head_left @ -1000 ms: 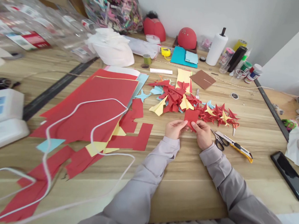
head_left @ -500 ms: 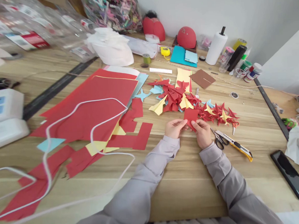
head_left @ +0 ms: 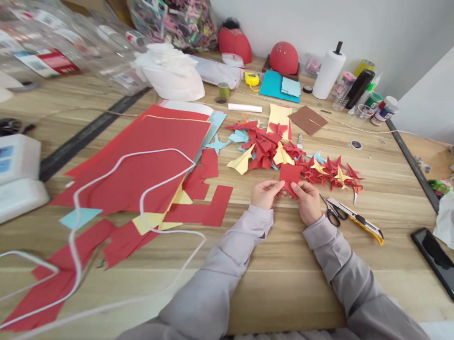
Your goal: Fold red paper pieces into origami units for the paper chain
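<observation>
Between my two hands is a small piece of red paper (head_left: 290,175), held up over the table. My left hand (head_left: 266,194) pinches its lower left edge with thumb and fingers. On the lower right, my right hand (head_left: 309,200) grips it the same way, thumb on top. Just beyond it lies a pile of folded paper shapes (head_left: 263,149), mostly red with some yellow and blue. Folded red stars (head_left: 330,172) spread to the right of the pile. Close by my right hand rest black-handled scissors (head_left: 334,215) and a yellow-ended utility knife (head_left: 355,218).
Large red sheets (head_left: 144,160) and red offcuts (head_left: 218,207) cover the left, with a white cable (head_left: 141,196) looped over them. A black phone (head_left: 441,266) lies at the right. Bottles and jars (head_left: 373,100) stand along the back, near a yellow tape measure (head_left: 251,78).
The view has shifted very slightly. Both hands keep the same grip on the red paper, and nothing else has visibly moved.
</observation>
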